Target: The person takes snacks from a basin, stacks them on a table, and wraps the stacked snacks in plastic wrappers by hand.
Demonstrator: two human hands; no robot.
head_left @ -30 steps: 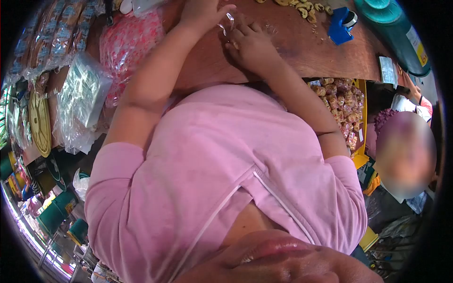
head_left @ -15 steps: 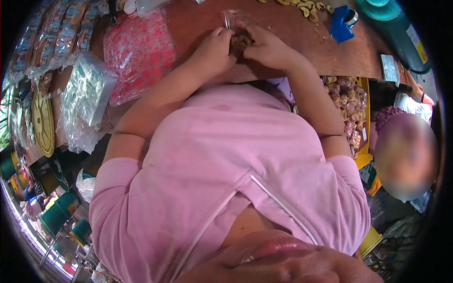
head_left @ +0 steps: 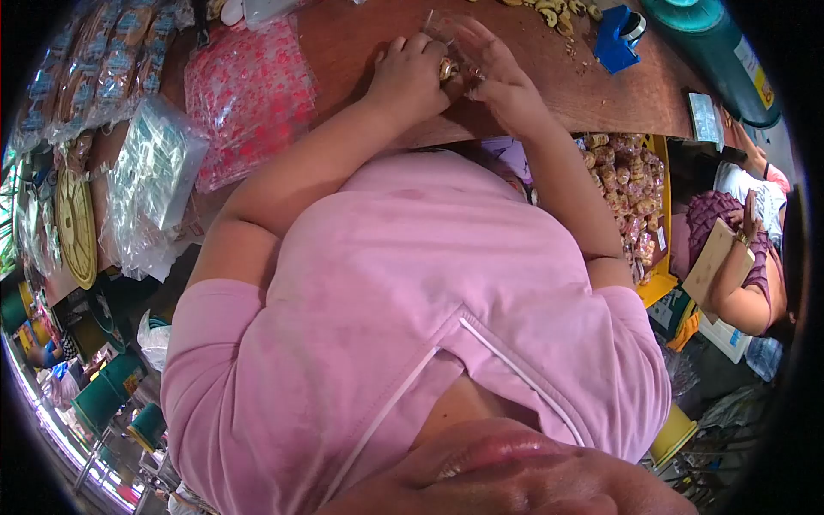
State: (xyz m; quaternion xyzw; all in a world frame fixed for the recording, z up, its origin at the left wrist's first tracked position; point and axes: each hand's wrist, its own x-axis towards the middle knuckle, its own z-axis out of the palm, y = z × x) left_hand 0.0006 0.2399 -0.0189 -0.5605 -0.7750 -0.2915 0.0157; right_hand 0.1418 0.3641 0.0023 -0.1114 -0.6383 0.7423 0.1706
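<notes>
My left hand [head_left: 415, 75] is closed around a small clear plastic packet of brown snack pieces [head_left: 447, 69], held just above the brown tabletop near its front edge. Part of the packet is hidden by my fingers. Beside it, my right hand [head_left: 502, 81] is opened out, fingers stretched forward and thumb close to the packet. Clear plastic film [head_left: 436, 24] shows at the top, near my right fingertips.
Pink-patterned plastic bags [head_left: 249, 94] and clear bags [head_left: 159, 167] lie to the left. Loose snack pieces [head_left: 558, 15], a blue tape dispenser [head_left: 616, 41] and a green container [head_left: 717, 56] stand ahead right. A yellow crate [head_left: 661, 184] holds packed snacks. A person [head_left: 747, 257] is at right.
My right hand's fingers have opened and stretched away from the packet. My left hand has turned slightly and keeps hold of it. The person at right has shifted position.
</notes>
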